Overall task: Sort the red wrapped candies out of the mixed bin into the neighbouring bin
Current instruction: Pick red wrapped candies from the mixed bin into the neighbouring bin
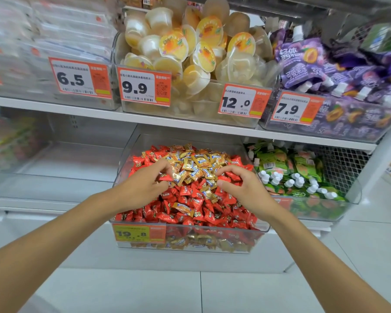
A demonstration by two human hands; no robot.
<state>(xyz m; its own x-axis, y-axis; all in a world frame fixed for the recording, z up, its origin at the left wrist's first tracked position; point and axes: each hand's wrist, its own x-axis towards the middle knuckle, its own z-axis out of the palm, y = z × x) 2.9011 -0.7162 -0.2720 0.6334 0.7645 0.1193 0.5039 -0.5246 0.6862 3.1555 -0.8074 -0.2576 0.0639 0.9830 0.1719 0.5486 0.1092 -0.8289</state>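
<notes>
**Both hands in the mixed bin [190, 229]**

The left hand [142, 188] pinches one red candy [165, 177] between thumb and forefinger, a fine grip to single it out from the gold candies [196, 163]. The right hand [244, 188] arches at 3 o'clock, fingers curled; I cannot tell if that grip holds anything. More red candies [190, 206] crowd 6 o'clock. The empty bin [54, 177] sits at 9 o'clock.

L hand [142, 185] & R hand [244, 190], both bare w/ bare forearms [54, 240].
</notes>
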